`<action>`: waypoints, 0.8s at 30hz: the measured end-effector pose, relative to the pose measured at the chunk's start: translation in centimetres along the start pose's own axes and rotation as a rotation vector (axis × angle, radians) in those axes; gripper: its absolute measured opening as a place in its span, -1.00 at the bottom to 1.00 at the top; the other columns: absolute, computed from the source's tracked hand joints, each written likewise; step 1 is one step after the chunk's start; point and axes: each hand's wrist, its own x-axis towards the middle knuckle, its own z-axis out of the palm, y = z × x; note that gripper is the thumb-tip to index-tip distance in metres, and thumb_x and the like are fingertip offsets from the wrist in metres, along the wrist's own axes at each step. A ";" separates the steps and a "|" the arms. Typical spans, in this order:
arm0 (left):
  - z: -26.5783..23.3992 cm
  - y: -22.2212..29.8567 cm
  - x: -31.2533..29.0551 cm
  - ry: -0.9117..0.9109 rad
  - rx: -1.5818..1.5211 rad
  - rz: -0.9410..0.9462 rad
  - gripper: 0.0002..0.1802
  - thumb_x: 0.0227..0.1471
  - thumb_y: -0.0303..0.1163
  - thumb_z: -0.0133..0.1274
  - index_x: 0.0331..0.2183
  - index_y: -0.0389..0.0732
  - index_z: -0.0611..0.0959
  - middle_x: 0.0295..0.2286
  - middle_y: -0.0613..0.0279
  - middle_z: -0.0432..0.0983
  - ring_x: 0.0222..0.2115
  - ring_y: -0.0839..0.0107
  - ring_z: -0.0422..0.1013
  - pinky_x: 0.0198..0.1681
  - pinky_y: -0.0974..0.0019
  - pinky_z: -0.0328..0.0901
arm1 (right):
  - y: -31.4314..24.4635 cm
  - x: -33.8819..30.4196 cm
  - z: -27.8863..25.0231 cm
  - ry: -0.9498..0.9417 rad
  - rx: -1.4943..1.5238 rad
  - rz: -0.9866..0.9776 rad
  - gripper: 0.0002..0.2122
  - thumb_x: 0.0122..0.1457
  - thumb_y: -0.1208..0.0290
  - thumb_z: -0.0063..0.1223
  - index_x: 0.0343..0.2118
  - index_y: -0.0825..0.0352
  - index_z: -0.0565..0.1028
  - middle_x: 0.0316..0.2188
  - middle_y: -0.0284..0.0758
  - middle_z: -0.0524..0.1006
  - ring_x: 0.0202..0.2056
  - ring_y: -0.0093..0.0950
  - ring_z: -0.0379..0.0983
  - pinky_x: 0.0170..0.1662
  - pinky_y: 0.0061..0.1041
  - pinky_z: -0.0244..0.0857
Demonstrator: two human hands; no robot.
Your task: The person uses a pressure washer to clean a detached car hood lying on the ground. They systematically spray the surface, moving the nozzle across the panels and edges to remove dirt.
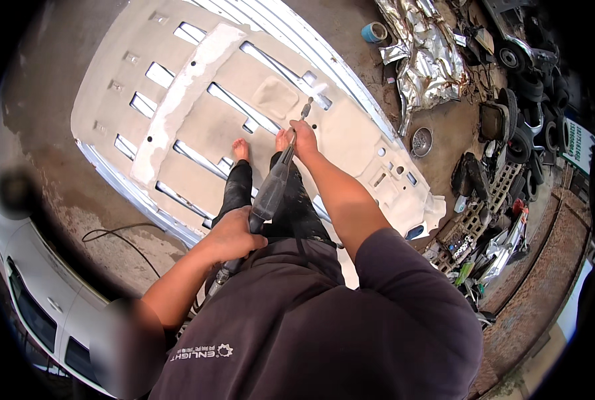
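Both my hands are closed around a long dark power tool [273, 190] with a swollen grey body and a slim metal tip. My right hand [302, 137] wraps its narrow front part, just behind the tip. At the rear, against my waist, my left hand [234, 235] grips the handle. The tip points away from me, over a large beige moulded floor mat [244, 117] with long slots; I cannot tell whether it touches. My bare feet stand on this mat. White metal shows through the slots and along the edges of the white panel [317, 47] underneath.
A white car [51, 303] stands at the left, near a dark cable or hose [121, 233] on the floor. At the right are crumpled silver sheeting [427, 63], a blue bucket [374, 32], a metal bowl [421, 142], piled tyres [521, 143] and scrap parts [467, 230].
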 end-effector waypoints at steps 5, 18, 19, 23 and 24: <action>1.6 1.9 4.6 -0.136 -0.073 0.138 -0.49 -0.16 -0.44 0.21 -0.13 -0.50 0.53 -0.51 0.04 0.55 -0.59 0.31 0.49 -0.47 0.19 0.37 | 6.5 -1.1 -4.5 0.039 -0.099 0.023 -0.79 0.06 0.50 0.12 -0.23 0.37 0.61 -0.36 -0.05 0.56 -0.25 -0.09 0.54 -0.15 -0.27 0.42; 5.9 11.7 13.6 -0.102 -0.411 0.037 -0.72 -0.15 -0.60 0.26 -0.37 -0.33 0.49 -0.54 0.22 0.41 -0.65 0.42 0.40 -0.60 0.32 0.31 | 17.4 5.2 -6.1 -0.176 0.220 0.218 -0.81 0.14 0.43 0.11 -0.25 0.41 0.60 -0.35 -0.09 0.56 -0.31 -0.21 0.53 -0.18 -0.30 0.39; 6.5 13.2 14.6 -0.111 -0.434 0.033 -0.72 -0.16 -0.62 0.26 -0.37 -0.32 0.49 -0.53 0.21 0.42 -0.64 0.42 0.40 -0.60 0.33 0.32 | 18.4 5.6 -7.5 -0.205 0.160 0.189 -0.80 0.11 0.43 0.12 -0.25 0.41 0.60 -0.36 -0.09 0.56 -0.31 -0.19 0.53 -0.19 -0.27 0.40; 9.0 17.1 17.2 -0.034 -0.435 0.015 -0.71 -0.15 -0.59 0.26 -0.36 -0.32 0.48 -0.54 0.23 0.42 -0.66 0.42 0.41 -0.60 0.33 0.30 | 20.8 9.3 -10.3 -0.197 -0.026 -0.049 -0.82 0.09 0.47 0.11 -0.24 0.34 0.61 -0.37 -0.09 0.55 -0.30 -0.14 0.52 -0.19 -0.27 0.40; 9.3 18.1 17.7 -0.015 -0.401 0.006 -0.70 -0.14 -0.56 0.26 -0.35 -0.32 0.47 -0.55 0.22 0.43 -0.67 0.42 0.41 -0.61 0.33 0.30 | 21.1 10.6 -10.1 -0.179 -0.027 -0.090 -0.83 0.10 0.47 0.11 -0.24 0.33 0.61 -0.37 -0.09 0.54 -0.29 -0.15 0.51 -0.18 -0.28 0.40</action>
